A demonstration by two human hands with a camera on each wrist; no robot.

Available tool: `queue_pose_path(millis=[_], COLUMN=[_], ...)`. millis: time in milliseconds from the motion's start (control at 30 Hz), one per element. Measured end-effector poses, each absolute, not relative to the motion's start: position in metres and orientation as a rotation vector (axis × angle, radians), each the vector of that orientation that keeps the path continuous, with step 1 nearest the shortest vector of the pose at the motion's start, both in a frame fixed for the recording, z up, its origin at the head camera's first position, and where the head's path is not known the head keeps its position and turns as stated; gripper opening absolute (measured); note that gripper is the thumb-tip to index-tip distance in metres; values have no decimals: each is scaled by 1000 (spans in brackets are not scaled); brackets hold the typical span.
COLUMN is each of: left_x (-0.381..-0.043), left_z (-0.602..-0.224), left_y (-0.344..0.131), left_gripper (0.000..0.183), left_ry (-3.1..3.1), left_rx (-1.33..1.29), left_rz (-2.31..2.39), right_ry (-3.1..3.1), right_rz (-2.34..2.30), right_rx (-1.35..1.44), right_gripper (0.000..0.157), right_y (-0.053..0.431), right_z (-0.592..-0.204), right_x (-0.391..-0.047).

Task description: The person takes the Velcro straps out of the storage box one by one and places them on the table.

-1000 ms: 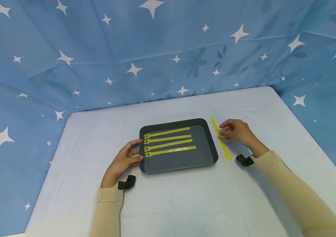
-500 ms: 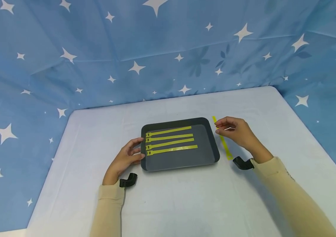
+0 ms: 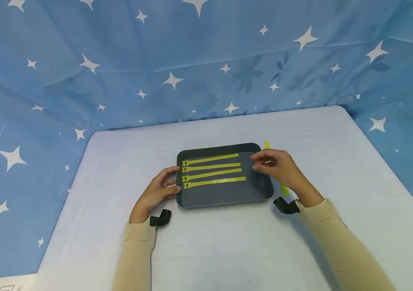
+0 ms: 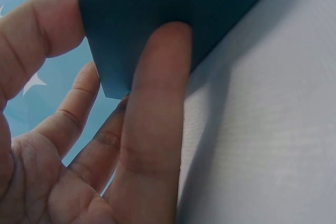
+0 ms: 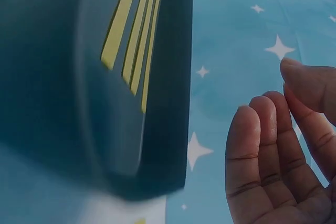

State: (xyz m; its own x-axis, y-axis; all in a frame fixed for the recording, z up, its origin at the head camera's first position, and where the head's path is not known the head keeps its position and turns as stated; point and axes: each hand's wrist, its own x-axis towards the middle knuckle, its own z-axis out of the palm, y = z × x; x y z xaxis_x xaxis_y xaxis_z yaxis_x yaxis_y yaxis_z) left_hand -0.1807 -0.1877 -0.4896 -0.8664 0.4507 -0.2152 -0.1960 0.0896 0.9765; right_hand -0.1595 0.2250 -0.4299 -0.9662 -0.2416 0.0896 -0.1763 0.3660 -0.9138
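My left hand [image 3: 154, 193] rests loose fingers against the dark tray's [image 3: 224, 197] left edge at the table's [image 3: 228, 250] middle. My right hand [image 3: 278, 168], fingers relaxed and empty, hovers over its right edge beside the yellow strap [image 3: 284, 189].

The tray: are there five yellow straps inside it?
No. In the head view the tray holds four straps; a fifth strap lies outside, behind the right hand.

Bench [image 3: 228, 250] is bare in front and both sides; tray [image 3: 224, 198] w/ four yellow straps [image 3: 213, 173] blocks centre, star cloth [image 3: 206, 72] walls the back.
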Motion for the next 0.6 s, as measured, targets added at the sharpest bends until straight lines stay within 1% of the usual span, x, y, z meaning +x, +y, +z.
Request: queue_pose_path(millis=[333, 600], left_x=[-182, -183], left_z=[-489, -489], left_y=[-187, -187], left_gripper=[73, 72], left_ry=[1909, 1906], left_rx=[241, 243], left_rz=[1832, 1835], right_ry=[2533, 2513], right_rz=[-1647, -1656], right_rx=[-437, -453], right_gripper=[28, 28], right_y=[197, 178], right_z=[-438, -453], right_x=[-158, -158])
